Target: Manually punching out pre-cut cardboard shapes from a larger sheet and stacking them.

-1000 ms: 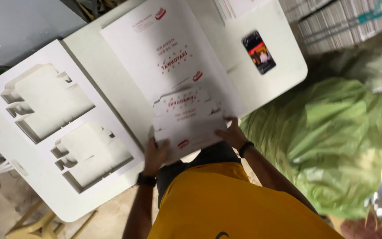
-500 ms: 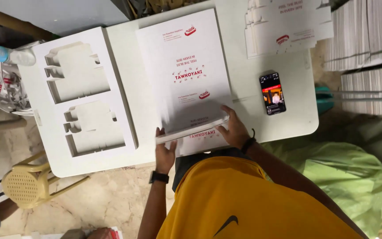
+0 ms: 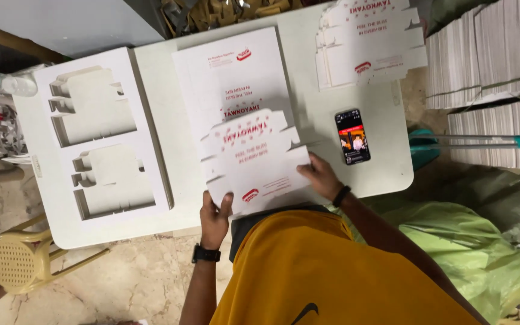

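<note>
Lifted clear of the printed sheet since half a second ago, the die-cut box blank (image 3: 253, 161) now shows whole.
Head view: left hand (image 3: 214, 218) pinches its near corner, thumb on top; right hand (image 3: 319, 176) rests with spread fingers on its right edge, over the white table (image 3: 386, 174), near the phone (image 3: 352, 136).
</note>
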